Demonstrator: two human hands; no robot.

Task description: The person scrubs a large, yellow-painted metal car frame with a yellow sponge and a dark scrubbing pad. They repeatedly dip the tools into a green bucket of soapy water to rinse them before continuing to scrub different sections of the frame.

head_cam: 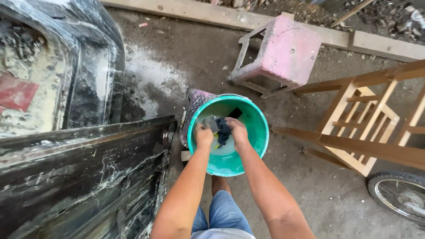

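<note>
A dark blue wet cloth (223,130) hangs bunched up between the two hands, over the middle of a round green plastic bucket (256,132). The cloth looks soaked and crumpled, and it droops down toward the water. The left hand (203,135) is closed around a small grey flat piece (210,123), and it is near the left rim of the bucket. The right hand (237,131) is closed on the top of the dark cloth, just beside the left hand. Inside the bucket there is some pale, cloudy water (228,150) at the bottom. A small black flat thing (235,113) leans near the far wall of the bucket, and a bit of yellow shows under the cloth. The bucket stands on the dirty grey concrete floor (301,186). Just beside its left side is a low purple patterned stool (193,106). A pink plastic stool (283,53) lies tipped over behind the bucket. At the left is a big black car panel (84,177), wet and streaked with white. A wooden frame (367,128) lies at the right, with a wheel (398,192) by the lower right corner.
</note>
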